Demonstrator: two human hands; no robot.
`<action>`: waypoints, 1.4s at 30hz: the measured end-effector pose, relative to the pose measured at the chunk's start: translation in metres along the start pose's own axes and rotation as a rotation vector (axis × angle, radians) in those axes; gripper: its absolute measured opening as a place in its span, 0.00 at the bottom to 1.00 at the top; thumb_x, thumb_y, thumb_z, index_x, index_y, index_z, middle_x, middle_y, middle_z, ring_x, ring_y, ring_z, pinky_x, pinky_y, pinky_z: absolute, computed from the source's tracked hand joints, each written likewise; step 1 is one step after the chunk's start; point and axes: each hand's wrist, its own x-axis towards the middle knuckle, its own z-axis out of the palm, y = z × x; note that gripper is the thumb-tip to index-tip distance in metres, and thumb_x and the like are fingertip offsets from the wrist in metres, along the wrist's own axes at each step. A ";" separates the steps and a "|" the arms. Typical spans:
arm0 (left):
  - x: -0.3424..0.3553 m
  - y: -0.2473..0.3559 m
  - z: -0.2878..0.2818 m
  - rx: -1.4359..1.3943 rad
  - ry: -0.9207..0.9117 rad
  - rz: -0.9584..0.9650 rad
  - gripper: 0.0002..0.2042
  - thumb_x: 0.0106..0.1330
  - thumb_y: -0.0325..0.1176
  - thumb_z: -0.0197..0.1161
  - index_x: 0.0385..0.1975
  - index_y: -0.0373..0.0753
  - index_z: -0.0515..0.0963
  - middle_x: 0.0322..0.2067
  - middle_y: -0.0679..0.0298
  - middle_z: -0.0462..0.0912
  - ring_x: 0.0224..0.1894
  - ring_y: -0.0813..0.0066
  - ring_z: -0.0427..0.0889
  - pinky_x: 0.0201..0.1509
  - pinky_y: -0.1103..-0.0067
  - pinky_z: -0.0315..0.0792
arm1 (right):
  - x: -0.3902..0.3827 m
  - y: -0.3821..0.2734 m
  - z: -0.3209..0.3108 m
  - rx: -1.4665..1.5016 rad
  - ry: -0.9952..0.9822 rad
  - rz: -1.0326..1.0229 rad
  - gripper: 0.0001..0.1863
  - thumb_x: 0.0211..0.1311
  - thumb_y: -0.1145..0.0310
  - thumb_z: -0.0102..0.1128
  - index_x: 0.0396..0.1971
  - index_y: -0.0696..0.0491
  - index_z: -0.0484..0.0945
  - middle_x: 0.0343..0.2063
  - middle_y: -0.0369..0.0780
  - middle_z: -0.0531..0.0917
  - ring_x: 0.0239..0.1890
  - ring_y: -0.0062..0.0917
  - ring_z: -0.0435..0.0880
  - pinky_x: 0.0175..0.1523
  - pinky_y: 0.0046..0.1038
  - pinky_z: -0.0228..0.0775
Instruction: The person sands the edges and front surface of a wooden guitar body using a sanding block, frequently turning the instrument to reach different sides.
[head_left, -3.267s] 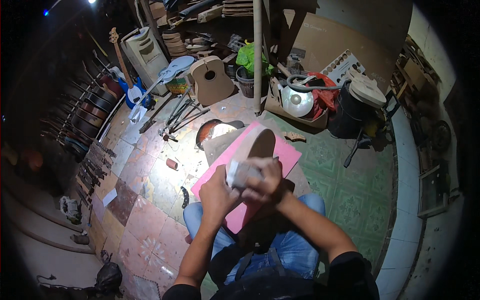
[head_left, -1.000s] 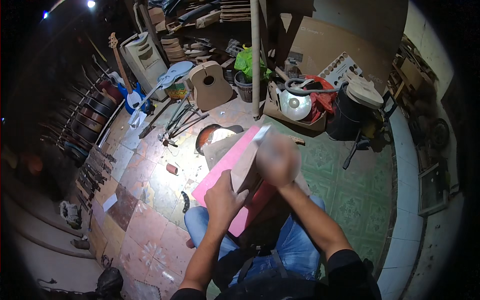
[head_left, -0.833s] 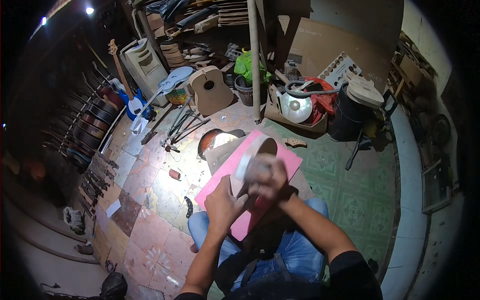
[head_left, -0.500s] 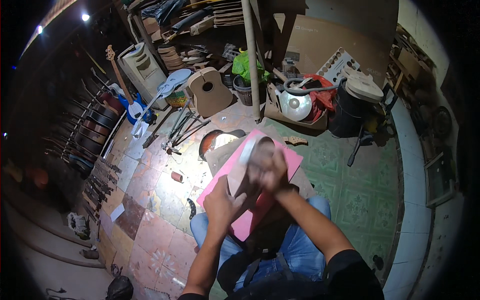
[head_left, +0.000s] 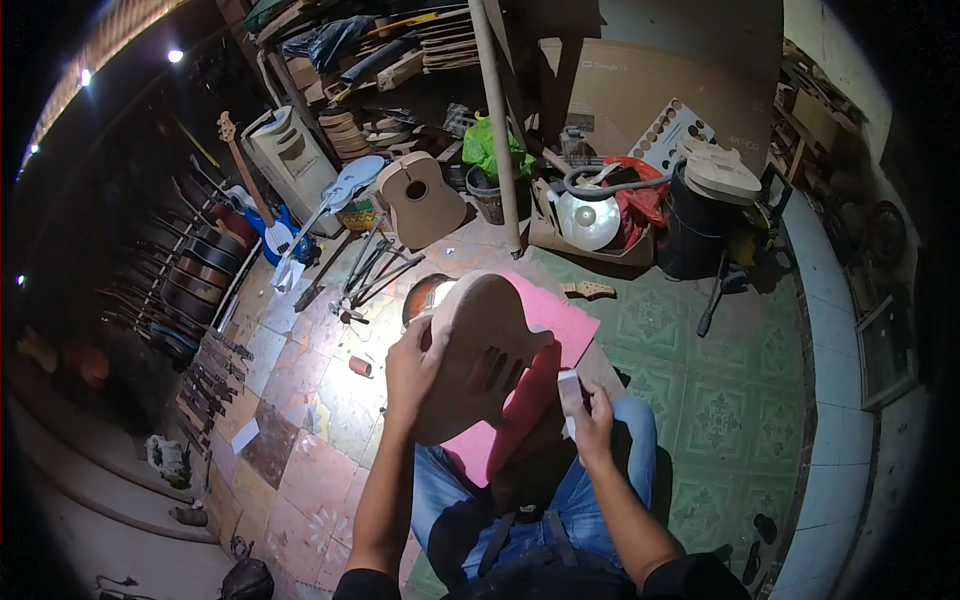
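Over the lap, above the pink mat point(head_left: 560, 320): left hand point(head_left: 412, 365) grips the edge of the unfinished guitar body point(head_left: 478, 350), tilting it up. Right hand point(head_left: 590, 425) is closed around a small white sanding block point(head_left: 570, 392), just beside the body's lower edge.

Black short sleeves, blue jeans, bare forearms.

Two hands: left hand point(head_left: 412, 362), right hand point(head_left: 592, 425). One unfinished wooden guitar body point(head_left: 480, 350) in left hand. One pale sanding block point(head_left: 570, 392) in right. One pink mat point(head_left: 550, 325). One acoustic guitar body point(head_left: 425, 200) against shelves. One blue electric guitar point(head_left: 262, 222). One black bin point(head_left: 695, 235). One loose guitar neck point(head_left: 586, 290) on floor
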 end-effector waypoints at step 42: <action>-0.047 0.033 -0.012 0.126 -0.104 -0.026 0.26 0.58 0.47 0.76 0.40 0.29 0.77 0.31 0.46 0.86 0.32 0.56 0.87 0.39 0.67 0.78 | -0.028 0.015 -0.002 0.016 -0.108 0.120 0.24 0.68 0.64 0.64 0.61 0.59 0.77 0.55 0.41 0.82 0.55 0.23 0.80 0.61 0.27 0.71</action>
